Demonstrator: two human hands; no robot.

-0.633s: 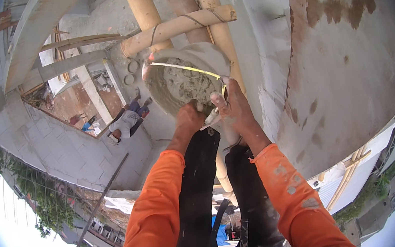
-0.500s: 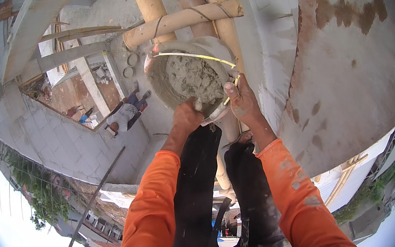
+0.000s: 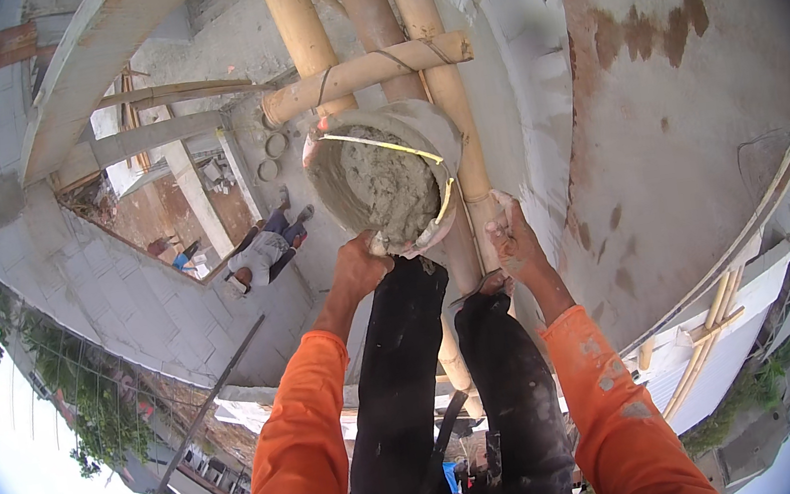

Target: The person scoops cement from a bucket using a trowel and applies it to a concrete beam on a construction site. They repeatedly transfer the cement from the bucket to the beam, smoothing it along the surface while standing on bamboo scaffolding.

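Bamboo poles [image 3: 299, 28] pass behind the bucket [image 3: 330, 183], which holds grey mortar [image 3: 392, 187]. The left hand [image 3: 360, 266] clamps the bucket's near rim; right of it, the right hand [image 3: 518, 242] is empty, fingers parted. A yellow handle [image 3: 417, 151] crosses the bucket.

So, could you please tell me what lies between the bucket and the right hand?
In the head view, a bamboo pole shows between the bucket and the right hand.
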